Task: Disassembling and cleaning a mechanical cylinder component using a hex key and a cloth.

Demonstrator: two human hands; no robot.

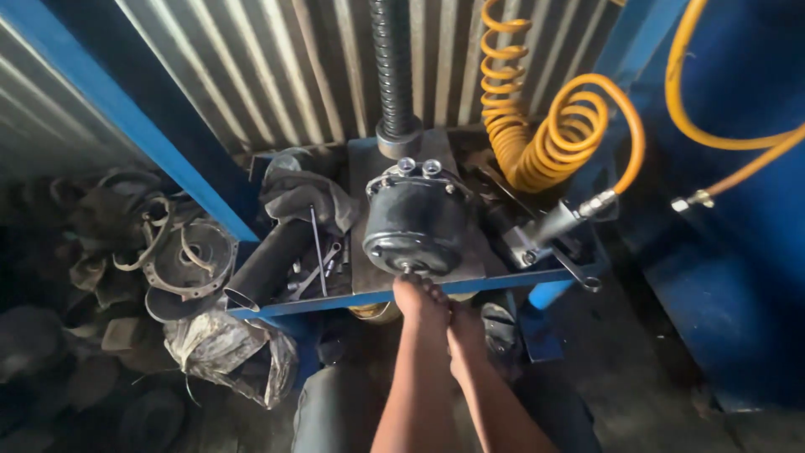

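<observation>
A black round metal chamber (pixel 417 225) with a silver clamp band lies on its side on the blue press table (pixel 537 276), under a thick threaded press screw (pixel 392 67). My left hand (pixel 418 300) reaches up to the chamber's near face, fingers closed around a small stud at its lower edge. My right hand (pixel 466 334) sits just below and to the right, pressed against the left wrist; I cannot tell whether it holds anything.
On the table's left lie a dark pipe (pixel 267 265), loose wrenches (pixel 317 267) and a grey rag (pixel 303 195). An air tool (pixel 547 228) on a coiled orange hose (pixel 545 134) lies at right. Scrap rings and rubber parts (pixel 180 260) pile up at left.
</observation>
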